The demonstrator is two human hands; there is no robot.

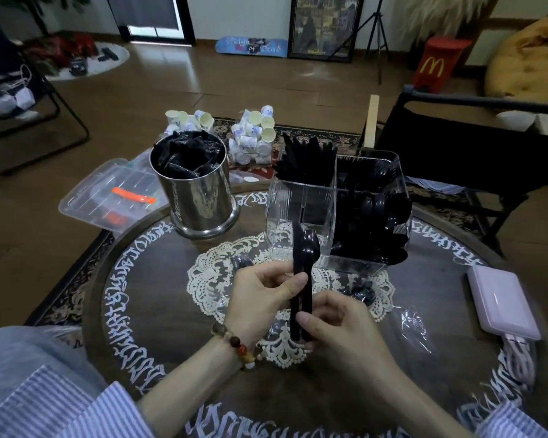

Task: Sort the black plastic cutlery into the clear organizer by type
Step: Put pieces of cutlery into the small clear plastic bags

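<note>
Both hands [263,298] gripping black cutlery [302,257], clear organizer [301,210] behind

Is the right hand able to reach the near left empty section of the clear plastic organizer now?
Probably yes. The right hand is just in front of the clear plastic organizer, and that section's top looks open. However, its grip is on the black plastic spoon and knife, shared with the left hand.

organizer [301,203] right of canister [200,197]

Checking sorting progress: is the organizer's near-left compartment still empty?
Yes, the near-left compartment of the clear organizer shows only clear walls, while black cutlery fills the others.
</note>
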